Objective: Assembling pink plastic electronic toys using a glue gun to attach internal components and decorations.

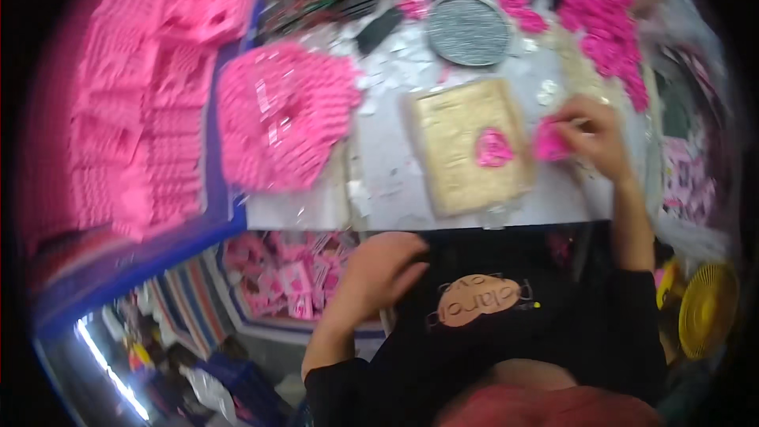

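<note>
Left: bagged pink parts (285,119) | near: left hand (385,269) by white table (386,162), fingers half-curled, cannot tell if gripping | centre: tan board (462,182) bearing pink piece (494,148) | right: right hand (594,136) pinching second pink piece (549,142) beside board | step, seemingly: handling pieces singly; next move likely needs steady pinch

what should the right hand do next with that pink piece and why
Probably set the held pink piece on the tan board: the right hand holds it just beside the board, where bare surface shows around another pink piece
</note>
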{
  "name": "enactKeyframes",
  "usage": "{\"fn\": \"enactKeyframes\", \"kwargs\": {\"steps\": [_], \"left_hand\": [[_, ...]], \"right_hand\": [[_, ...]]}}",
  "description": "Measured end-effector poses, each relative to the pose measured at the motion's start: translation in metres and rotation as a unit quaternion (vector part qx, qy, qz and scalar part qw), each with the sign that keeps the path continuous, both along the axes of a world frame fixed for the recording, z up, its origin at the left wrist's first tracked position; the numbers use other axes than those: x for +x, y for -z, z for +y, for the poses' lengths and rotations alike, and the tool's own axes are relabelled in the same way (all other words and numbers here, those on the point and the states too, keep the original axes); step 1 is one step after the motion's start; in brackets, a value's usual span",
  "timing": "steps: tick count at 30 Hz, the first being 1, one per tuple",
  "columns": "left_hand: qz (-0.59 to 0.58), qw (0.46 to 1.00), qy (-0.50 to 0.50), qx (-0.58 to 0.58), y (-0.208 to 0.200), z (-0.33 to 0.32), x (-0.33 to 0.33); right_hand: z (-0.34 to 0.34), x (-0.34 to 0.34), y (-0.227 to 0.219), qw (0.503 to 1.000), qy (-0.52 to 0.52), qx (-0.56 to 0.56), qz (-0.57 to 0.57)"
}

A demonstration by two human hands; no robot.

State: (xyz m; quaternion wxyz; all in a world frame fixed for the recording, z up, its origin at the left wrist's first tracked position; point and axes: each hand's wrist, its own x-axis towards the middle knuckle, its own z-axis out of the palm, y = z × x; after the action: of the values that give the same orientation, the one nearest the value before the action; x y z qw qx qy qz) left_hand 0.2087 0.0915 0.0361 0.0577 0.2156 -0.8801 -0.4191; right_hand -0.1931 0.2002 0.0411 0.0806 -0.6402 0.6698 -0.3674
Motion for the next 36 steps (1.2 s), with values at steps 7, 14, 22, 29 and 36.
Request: {"fn": "enactKeyframes", "kwargs": {"steps": [7, 14, 22, 29, 36], "left_hand": [[0.174, 0.97, 0.057, -0.161, 0.035, -0.009, -0.132], [0.199, 0.968, 0.051, -0.143, 0.049, -0.012, -0.13], [0.181, 0.97, 0.061, -0.148, 0.057, -0.015, -0.137], [0.258, 0.956, -0.042, -0.13, 0.042, -0.001, -0.088], [0.211, 0.924, -0.288, -0.138, 0.068, 0.036, 0.056]], "right_hand": [[-0.034, 0.045, 0.035, 0.998, -0.042, 0.006, 0.041], [-0.035, 0.024, 0.021, 0.999, -0.009, 0.011, -0.033], [-0.027, -0.028, 0.018, 0.991, 0.093, 0.093, -0.027], [-0.024, -0.106, 0.077, 0.991, 0.101, 0.079, -0.027], [-0.026, -0.277, 0.141, 0.978, 0.188, 0.088, -0.025]]}}
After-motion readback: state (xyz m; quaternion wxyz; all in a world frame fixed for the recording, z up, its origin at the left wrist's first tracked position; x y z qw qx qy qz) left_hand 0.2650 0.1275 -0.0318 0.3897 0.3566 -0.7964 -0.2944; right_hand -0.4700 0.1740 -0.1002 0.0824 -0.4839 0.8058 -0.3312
